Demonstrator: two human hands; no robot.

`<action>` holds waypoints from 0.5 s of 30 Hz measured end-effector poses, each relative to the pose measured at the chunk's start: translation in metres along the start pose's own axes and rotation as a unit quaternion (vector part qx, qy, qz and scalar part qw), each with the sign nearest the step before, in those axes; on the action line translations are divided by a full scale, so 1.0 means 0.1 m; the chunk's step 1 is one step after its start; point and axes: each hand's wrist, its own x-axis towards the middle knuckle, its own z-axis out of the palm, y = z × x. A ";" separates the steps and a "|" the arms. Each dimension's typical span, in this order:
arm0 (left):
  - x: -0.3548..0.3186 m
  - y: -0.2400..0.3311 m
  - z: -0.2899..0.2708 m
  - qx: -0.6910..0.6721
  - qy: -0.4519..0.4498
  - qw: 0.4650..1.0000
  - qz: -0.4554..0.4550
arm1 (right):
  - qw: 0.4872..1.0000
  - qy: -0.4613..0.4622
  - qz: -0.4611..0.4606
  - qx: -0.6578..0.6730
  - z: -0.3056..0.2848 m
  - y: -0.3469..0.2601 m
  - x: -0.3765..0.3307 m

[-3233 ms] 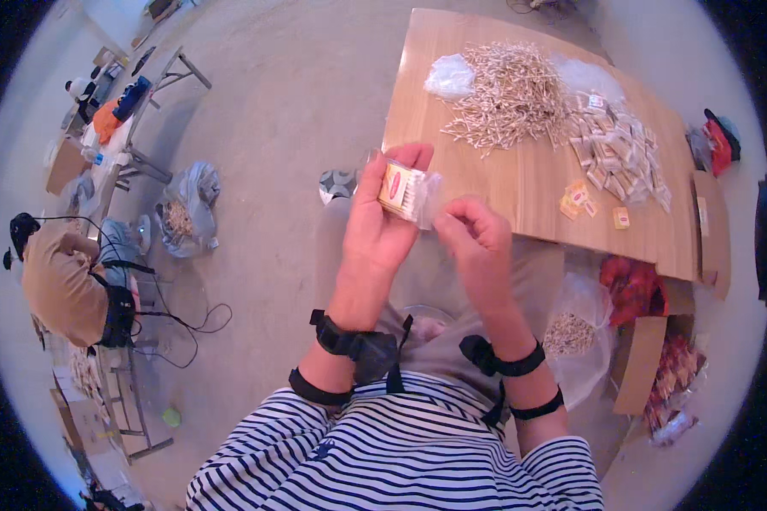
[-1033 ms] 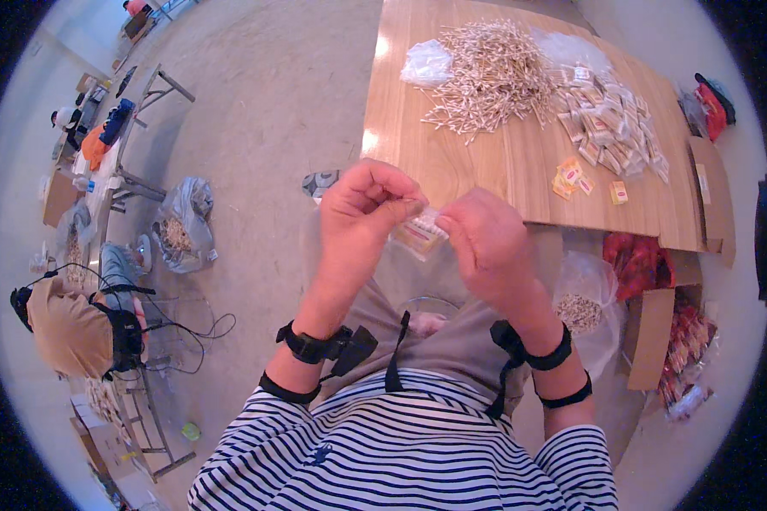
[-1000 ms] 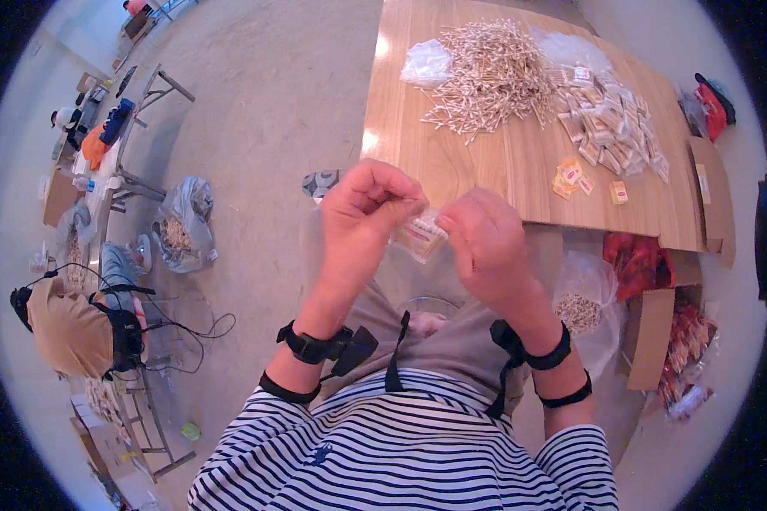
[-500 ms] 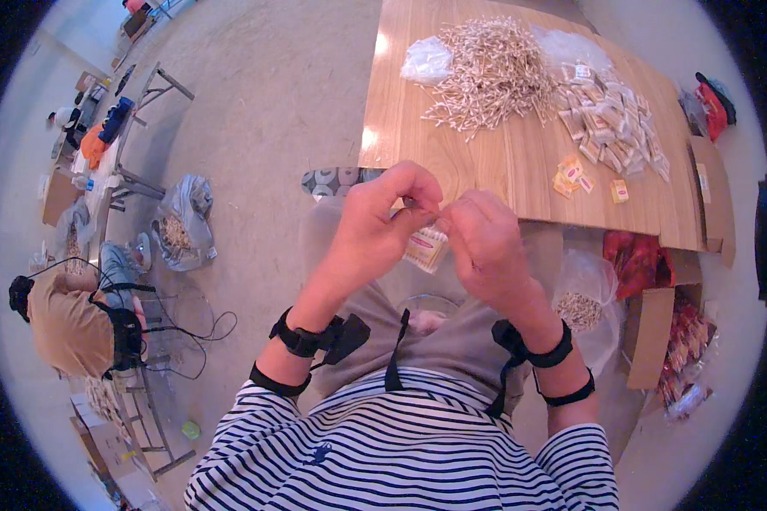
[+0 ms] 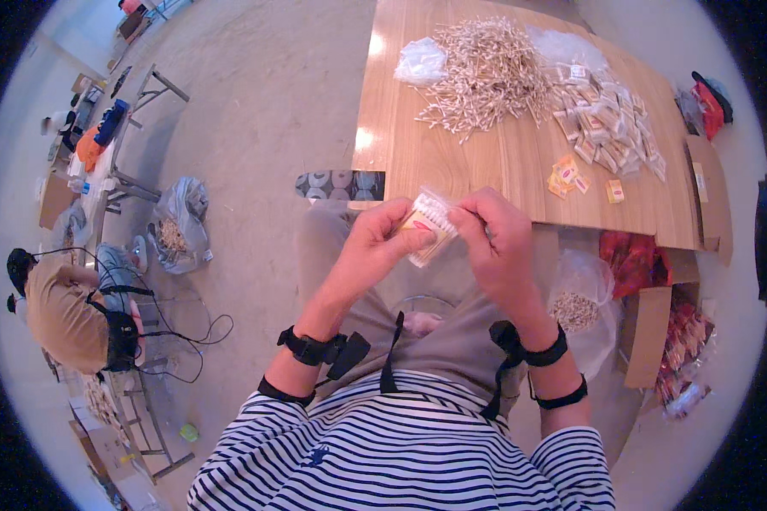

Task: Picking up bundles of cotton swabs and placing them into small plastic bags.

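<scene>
Small clear packet point(image 5: 427, 226) of sticks, pinched between both hands over the lap, just near of the table point(image 5: 418, 153) edge.

Left hand point(image 5: 382, 247) gripping the packet's left side, thumb on its front; right hand point(image 5: 496, 238) closed on its right end with fingertips. Farther on the table: loose stick pile point(image 5: 486, 77), filled packets point(image 5: 609, 128) to the right, clear bag point(image 5: 422, 61) left of the pile. Bag of sticks point(image 5: 575, 311) on the floor, near right.

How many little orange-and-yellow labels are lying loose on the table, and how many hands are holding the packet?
Loose orange-and-yellow labels on the wooden table: 4
Hands on the clear packet of sticks: 2, left hand and right hand
Total: 6
</scene>
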 end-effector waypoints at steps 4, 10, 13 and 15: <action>-0.01 0.00 0.03 0.025 0.010 1.000 0.005 | 0.998 -0.039 0.051 0.000 -0.06 -0.04 0.06; -0.01 -0.01 0.02 0.081 -0.007 0.997 0.017 | 0.995 -0.087 0.044 0.021 0.01 0.04 0.10; -0.01 -0.01 0.05 0.069 -0.012 0.997 0.013 | 0.996 -0.078 0.023 0.033 0.04 0.11 0.08; -0.01 -0.03 0.05 0.057 -0.012 0.998 0.005 | 0.995 -0.087 0.040 0.041 0.05 0.16 0.05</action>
